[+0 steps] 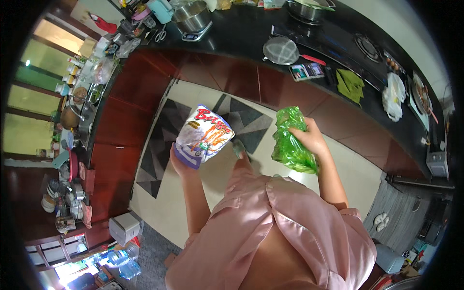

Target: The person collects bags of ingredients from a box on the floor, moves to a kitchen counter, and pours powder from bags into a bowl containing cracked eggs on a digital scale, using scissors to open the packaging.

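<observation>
My left hand (179, 163) is closed around the lower left side of a plump food package (207, 135), white with purple ends and a red and orange print. The package is tilted and held up over the floor. In my right hand (309, 139) is a crumpled, shiny green plastic bag (293, 145). My thumb lies over its front, and what is inside the bag cannot be made out. Both hands are held apart in front of my body, away from the counter.
A dark counter (237, 36) curves ahead with a steel bowl (191, 17) on a scale, a sieve (281, 51), a phone (307, 71), a green cloth (350, 86) and a white plastic bag (394, 96). A patterned mat (162, 130) lies on the tiled floor. The sink counter runs along the left.
</observation>
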A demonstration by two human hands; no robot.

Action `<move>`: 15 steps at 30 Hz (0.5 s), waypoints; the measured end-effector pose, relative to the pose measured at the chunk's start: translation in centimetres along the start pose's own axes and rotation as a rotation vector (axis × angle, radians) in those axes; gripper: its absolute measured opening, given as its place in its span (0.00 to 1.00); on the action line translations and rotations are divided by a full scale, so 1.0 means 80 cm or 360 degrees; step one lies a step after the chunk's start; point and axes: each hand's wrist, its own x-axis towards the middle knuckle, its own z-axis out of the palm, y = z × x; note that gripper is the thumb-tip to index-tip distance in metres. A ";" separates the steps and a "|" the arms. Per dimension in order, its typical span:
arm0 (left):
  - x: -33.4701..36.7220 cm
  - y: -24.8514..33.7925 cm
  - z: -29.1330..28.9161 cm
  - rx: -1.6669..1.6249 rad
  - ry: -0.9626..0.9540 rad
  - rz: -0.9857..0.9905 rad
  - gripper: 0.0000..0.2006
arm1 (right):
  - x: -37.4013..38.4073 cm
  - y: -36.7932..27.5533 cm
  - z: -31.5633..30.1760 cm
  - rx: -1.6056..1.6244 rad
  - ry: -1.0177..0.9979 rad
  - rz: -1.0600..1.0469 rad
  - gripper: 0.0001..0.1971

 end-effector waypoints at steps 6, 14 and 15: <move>0.228 -0.031 0.060 -0.0133 -0.0263 -0.0534 0.23 | 0.166 -0.023 0.027 0.0070 0.0224 0.0089 0.11; 0.510 -0.160 0.196 0.0089 -0.0126 -0.0747 0.20 | 0.320 -0.111 0.038 -0.0008 0.1248 -0.0216 0.12; 0.518 -0.171 0.218 0.0199 -0.0014 -0.0846 0.19 | 0.342 -0.124 0.035 -0.0011 0.1271 -0.0207 0.12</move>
